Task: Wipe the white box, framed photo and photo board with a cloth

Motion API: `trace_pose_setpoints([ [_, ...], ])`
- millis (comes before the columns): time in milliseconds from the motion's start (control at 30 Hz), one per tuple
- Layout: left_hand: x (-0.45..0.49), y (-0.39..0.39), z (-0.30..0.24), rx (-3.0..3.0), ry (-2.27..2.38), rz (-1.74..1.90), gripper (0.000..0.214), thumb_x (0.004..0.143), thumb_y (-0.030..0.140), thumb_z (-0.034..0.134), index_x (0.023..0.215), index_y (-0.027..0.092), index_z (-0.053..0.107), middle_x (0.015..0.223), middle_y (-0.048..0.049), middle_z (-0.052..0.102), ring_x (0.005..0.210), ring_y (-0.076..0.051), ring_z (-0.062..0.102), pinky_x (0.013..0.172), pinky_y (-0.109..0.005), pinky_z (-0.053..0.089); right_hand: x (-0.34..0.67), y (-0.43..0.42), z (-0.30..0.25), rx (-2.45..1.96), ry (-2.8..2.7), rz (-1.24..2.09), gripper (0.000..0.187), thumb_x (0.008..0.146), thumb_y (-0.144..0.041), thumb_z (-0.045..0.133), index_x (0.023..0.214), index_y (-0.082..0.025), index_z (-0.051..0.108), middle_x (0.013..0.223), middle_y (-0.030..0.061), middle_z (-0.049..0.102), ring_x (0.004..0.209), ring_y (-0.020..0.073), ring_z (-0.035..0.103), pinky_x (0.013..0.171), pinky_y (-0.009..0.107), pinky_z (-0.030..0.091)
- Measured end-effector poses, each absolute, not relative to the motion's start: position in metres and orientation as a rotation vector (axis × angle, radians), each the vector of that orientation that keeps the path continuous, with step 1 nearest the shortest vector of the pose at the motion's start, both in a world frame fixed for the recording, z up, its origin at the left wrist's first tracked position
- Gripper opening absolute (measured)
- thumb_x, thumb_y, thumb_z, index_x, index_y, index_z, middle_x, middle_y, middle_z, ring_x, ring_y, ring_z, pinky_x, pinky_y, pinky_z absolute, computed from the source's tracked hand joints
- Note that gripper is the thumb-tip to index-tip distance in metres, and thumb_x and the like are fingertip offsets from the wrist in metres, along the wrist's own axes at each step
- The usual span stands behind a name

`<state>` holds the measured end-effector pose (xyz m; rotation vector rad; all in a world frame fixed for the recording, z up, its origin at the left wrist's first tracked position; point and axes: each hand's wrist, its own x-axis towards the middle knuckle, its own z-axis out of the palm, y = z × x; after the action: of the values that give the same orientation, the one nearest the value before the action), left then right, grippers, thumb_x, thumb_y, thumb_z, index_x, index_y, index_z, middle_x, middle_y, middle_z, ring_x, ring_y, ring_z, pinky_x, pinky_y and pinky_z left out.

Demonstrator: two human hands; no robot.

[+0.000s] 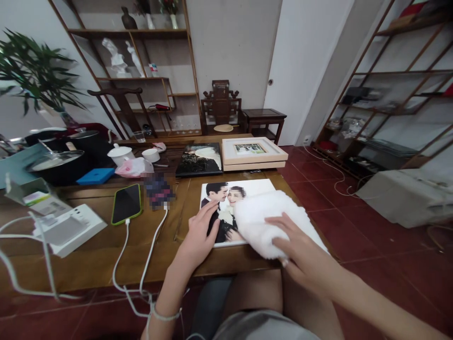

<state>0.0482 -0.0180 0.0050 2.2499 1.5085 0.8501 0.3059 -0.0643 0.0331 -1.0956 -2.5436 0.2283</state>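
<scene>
A white photo print (247,189) with a couple's portrait lies flat near the front edge of the wooden table (88,264). My left hand (201,231) rests on its left edge with fingers stretched out flat. My right hand (297,245) presses flat on a fluffy white cloth (262,217) that covers the right part of the print. Its fingers are spread over the cloth.
A dark photo album (200,159) and a framed picture (253,152) lie farther back. A green-cased phone (126,203) with white cable (122,255), white boxes (67,229), cups and pans sit to the left. Shelves line the walls; red tile floor on the right.
</scene>
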Motion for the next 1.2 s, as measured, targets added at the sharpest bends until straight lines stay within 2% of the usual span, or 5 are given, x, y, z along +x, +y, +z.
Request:
trace_pose_setpoints([
  [133, 0.049, -0.017, 0.005, 2.254, 1.502, 0.853, 0.036, 0.092, 0.025, 0.037, 0.126, 0.015, 0.045, 0.139, -0.015, 0.045, 0.129, -0.024, 0.04, 0.103, -0.048, 0.032, 0.306, -0.089, 0.039, -1.015, -2.639, 0.325, 0.041, 0.056, -0.001, 0.044, 0.089, -0.021, 0.059, 0.126, 0.0095, 0.049, 0.129, 0.0282, 0.027, 0.109, 0.057, 0.01],
  [400, 0.048, -0.017, 0.006, 2.263, 1.509, 0.846, 0.035, 0.092, 0.026, 0.038, 0.124, 0.015, 0.047, 0.138, -0.0161, 0.047, 0.129, -0.025, 0.041, 0.103, -0.049, 0.033, 0.288, 0.005, 0.053, -1.121, -2.581, 0.256, 0.035, 0.071, -0.005, 0.044, 0.101, -0.015, 0.06, 0.109, 0.0149, 0.052, 0.107, 0.0274, 0.045, 0.093, 0.044, 0.037],
  [667, 0.048, -0.018, 0.004, 2.274, 1.487, 0.9, 0.033, 0.091, 0.023, 0.04, 0.123, 0.018, 0.048, 0.136, -0.0139, 0.049, 0.128, -0.023, 0.043, 0.103, -0.047, 0.035, 0.279, 0.081, 0.056, -1.195, -2.578, 0.203, 0.04, 0.073, -0.004, 0.039, 0.105, -0.015, 0.06, 0.093, 0.0109, 0.056, 0.091, 0.026, 0.05, 0.08, 0.036, 0.039],
  [867, 0.048, -0.016, 0.002, 2.275, 1.484, 0.91, 0.034, 0.091, 0.023, 0.04, 0.123, 0.017, 0.049, 0.136, -0.0148, 0.049, 0.127, -0.025, 0.043, 0.102, -0.049, 0.035, 0.283, 0.035, 0.058, -1.197, -2.622, 0.2, 0.041, 0.071, -0.003, 0.041, 0.107, -0.015, 0.058, 0.092, 0.0106, 0.053, 0.089, 0.0247, 0.049, 0.08, 0.036, 0.04],
  [1200, 0.049, -0.017, 0.004, 2.269, 1.487, 0.906, 0.032, 0.09, 0.024, 0.04, 0.12, 0.016, 0.05, 0.136, -0.0151, 0.049, 0.127, -0.025, 0.043, 0.102, -0.048, 0.035, 0.282, -0.07, 0.068, -1.103, -2.662, 0.507, 0.043, 0.062, 0.0, 0.044, 0.096, -0.023, 0.058, 0.106, 0.0094, 0.057, 0.107, 0.0274, 0.045, 0.094, 0.047, 0.036],
])
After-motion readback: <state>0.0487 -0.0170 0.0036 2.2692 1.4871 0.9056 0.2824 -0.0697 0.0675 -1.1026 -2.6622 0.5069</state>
